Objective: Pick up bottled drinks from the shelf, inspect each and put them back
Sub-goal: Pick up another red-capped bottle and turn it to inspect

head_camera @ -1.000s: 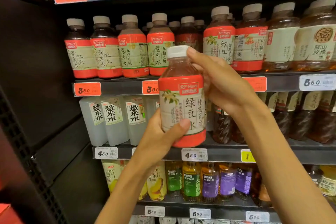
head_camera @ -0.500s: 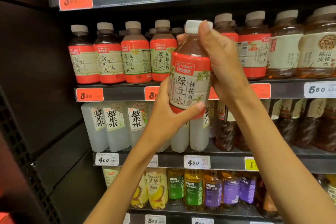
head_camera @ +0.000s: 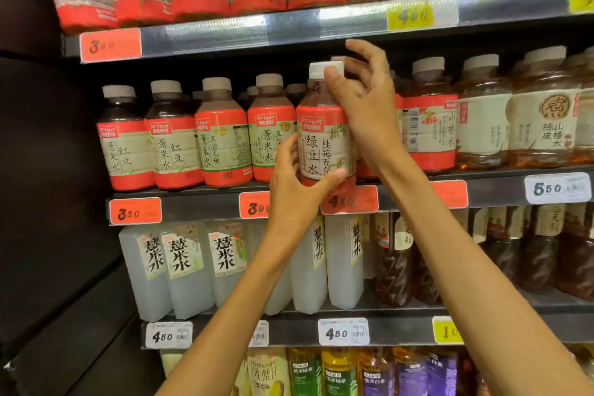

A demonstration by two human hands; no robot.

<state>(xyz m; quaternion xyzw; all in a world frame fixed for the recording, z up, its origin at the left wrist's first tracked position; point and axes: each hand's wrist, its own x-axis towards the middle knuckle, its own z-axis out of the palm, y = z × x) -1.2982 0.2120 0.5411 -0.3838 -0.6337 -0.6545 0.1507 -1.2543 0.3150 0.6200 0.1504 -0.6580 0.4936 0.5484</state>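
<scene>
The bottled drink [head_camera: 323, 141] has a white cap, brownish liquid and a red-and-cream label. It is upright in the front row of the middle shelf [head_camera: 199, 204], with its base at the shelf's front edge. My left hand [head_camera: 295, 183] grips its lower part, thumb across the front bottom and fingers on the left side. My right hand [head_camera: 366, 103] is at its upper right: the thumb touches the cap, the palm lies against the shoulder, and the fingers are spread and lifted off.
Similar red-label bottles [head_camera: 225, 138] stand close on the left, more [head_camera: 429, 132] on the right. The upper shelf [head_camera: 225, 38] hangs just above my right fingers. Cloudy white bottles [head_camera: 183, 267] fill the shelf below. A dark side panel [head_camera: 48, 170] bounds the left.
Both hands carried the bottle up and forward into the middle shelf's front row. My right hand's fingers came off the bottle and spread; only the thumb stays at the cap.
</scene>
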